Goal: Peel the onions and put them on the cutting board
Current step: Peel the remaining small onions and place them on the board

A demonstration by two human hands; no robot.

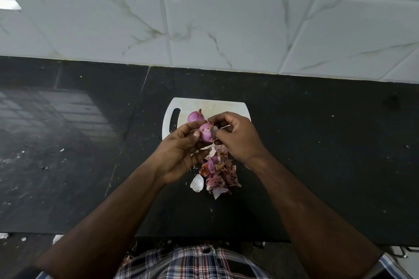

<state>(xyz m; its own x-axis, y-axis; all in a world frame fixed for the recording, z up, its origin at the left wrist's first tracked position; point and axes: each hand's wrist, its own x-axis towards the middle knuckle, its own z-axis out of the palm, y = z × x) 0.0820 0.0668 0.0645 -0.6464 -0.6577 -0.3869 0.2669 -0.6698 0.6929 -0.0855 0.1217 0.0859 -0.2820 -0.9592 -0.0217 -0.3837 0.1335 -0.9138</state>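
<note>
A small purple onion is held above the near part of the white cutting board. My left hand grips it from the left with thumb and fingers. My right hand pinches at the onion's right side, where a pale patch shows. A second purple onion with a short brown stem lies on the board just behind my hands. The near part of the board is hidden by my hands.
A heap of purple, brown and white onion skins lies on the black counter just below my hands. White marble tiles form the wall behind. Small scraps dot the counter at the left.
</note>
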